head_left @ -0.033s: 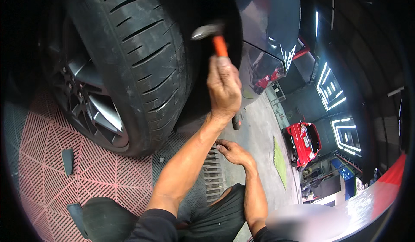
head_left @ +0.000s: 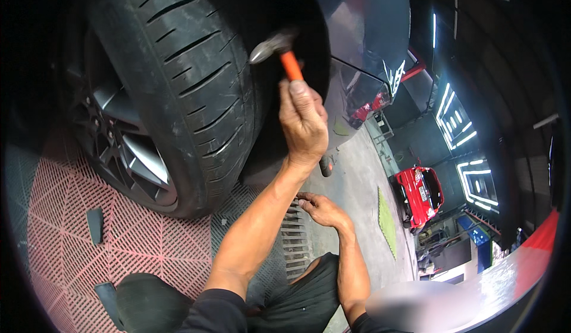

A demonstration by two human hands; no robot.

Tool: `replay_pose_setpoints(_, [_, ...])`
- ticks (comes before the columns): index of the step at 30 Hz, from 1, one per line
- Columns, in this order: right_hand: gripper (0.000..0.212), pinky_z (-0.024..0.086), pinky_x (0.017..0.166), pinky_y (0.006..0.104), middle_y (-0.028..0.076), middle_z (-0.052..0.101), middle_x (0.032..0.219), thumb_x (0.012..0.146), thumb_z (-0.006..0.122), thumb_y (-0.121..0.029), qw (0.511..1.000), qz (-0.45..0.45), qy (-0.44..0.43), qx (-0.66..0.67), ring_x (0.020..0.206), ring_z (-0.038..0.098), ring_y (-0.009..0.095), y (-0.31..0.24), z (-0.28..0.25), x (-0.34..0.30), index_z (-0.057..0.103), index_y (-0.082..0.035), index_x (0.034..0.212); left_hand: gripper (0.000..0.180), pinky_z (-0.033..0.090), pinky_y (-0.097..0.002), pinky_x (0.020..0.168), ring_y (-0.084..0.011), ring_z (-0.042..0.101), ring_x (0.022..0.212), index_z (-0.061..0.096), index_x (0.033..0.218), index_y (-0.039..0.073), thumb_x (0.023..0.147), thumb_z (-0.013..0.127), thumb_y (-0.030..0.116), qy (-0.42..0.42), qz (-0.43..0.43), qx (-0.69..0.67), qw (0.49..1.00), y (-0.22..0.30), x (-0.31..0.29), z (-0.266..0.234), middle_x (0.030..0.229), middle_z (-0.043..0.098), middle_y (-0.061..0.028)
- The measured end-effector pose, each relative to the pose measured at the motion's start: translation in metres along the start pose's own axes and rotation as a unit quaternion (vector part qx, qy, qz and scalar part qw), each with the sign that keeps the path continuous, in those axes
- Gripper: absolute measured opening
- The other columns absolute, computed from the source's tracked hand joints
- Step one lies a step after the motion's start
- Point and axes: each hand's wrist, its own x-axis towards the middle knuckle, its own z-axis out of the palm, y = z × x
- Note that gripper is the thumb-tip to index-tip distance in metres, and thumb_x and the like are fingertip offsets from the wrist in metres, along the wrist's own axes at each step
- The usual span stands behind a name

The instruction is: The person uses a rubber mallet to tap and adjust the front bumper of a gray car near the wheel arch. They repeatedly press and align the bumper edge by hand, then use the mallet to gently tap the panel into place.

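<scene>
My left hand (head_left: 304, 124) is wrapped round a hammer (head_left: 291, 65) with an orange and black handle. Its metal head, slightly blurred, is raised in front of the dark wheel arch, beside the tread of a large black tyre (head_left: 196, 77). The handle's dark lower end sticks out below my wrist. Lower down, near the floor grate, my right hand (head_left: 324, 210) has its fingers curled together. A small dark bit shows at its fingertips, and I cannot make out what it is. The tyre sits on a dark multi-spoke rim (head_left: 140, 160) with silver faces.
A dark car body panel (head_left: 363, 41) curves past the wheel arch. Pink and grey grid floor tiles (head_left: 154, 244) lie below, with a black wedge-shaped piece (head_left: 95, 226) on them. A metal drain grate (head_left: 294, 238) runs near my knees. Farther right stands a red car (head_left: 419, 196).
My left hand and the hammer have shifted a little left, bringing the hammer head nearer the tyre tread. The right hand has stayed in nearly the same place.
</scene>
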Motion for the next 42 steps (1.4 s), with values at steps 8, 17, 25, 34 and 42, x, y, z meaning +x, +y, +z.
replay_pose_setpoints(8, [0.048,0.05,0.104,0.0444,0.022,0.069,0.132,0.106,0.054,-0.033,1.0,-0.011,0.001,0.003,0.122,0.066,0.036,-0.021,-0.011,0.006,0.059,-0.005,0.144,0.038,0.037,-0.0197,0.037,-0.0043,0.041,0.046,0.041,0.095,0.01,0.114,0.035,0.042,0.01,0.022,0.048,0.999,-0.004,0.006,0.004,0.069,0.041,0.0027])
replay_pose_setpoints(17, [0.051,0.047,0.108,0.0436,0.021,0.067,0.135,0.105,0.053,-0.036,1.0,-0.005,0.003,0.015,0.125,0.064,0.036,-0.001,-0.007,0.006,0.057,-0.004,0.145,0.041,0.042,-0.0224,0.037,-0.0061,0.043,0.045,0.039,0.096,0.01,0.114,0.032,0.046,0.012,-0.012,0.03,0.999,0.01,0.003,0.012,0.07,0.042,0.0005])
replay_pose_setpoints(25, [0.048,0.049,0.107,0.0442,0.022,0.065,0.138,0.106,0.054,-0.035,1.0,-0.019,0.014,0.007,0.126,0.063,0.038,-0.012,-0.01,0.006,0.059,-0.005,0.144,0.042,0.042,-0.0229,0.037,-0.0061,0.042,0.044,0.041,0.099,0.01,0.113,0.03,0.048,0.006,0.002,0.045,0.999,0.011,0.001,0.019,0.07,0.041,0.0003])
replay_pose_setpoints(34, [0.051,0.048,0.108,0.0449,0.024,0.067,0.133,0.105,0.053,-0.035,1.0,-0.014,-0.009,0.019,0.127,0.062,0.038,-0.023,-0.016,-0.004,0.058,-0.002,0.143,0.043,0.043,-0.0216,0.037,-0.0053,0.043,0.045,0.042,0.102,0.009,0.114,0.03,0.048,-0.038,-0.008,0.074,0.997,0.021,0.005,0.016,0.07,0.041,0.0003])
replay_pose_setpoints(42, [0.05,0.049,0.106,0.0443,0.023,0.069,0.131,0.105,0.053,-0.035,0.999,-0.04,0.013,0.005,0.124,0.064,0.038,-0.006,-0.008,0.0,0.058,-0.002,0.144,0.043,0.044,-0.0218,0.037,-0.0053,0.043,0.045,0.04,0.095,0.01,0.113,0.031,0.048,-0.061,0.021,0.087,0.994,0.023,0.006,0.019,0.072,0.042,0.0003])
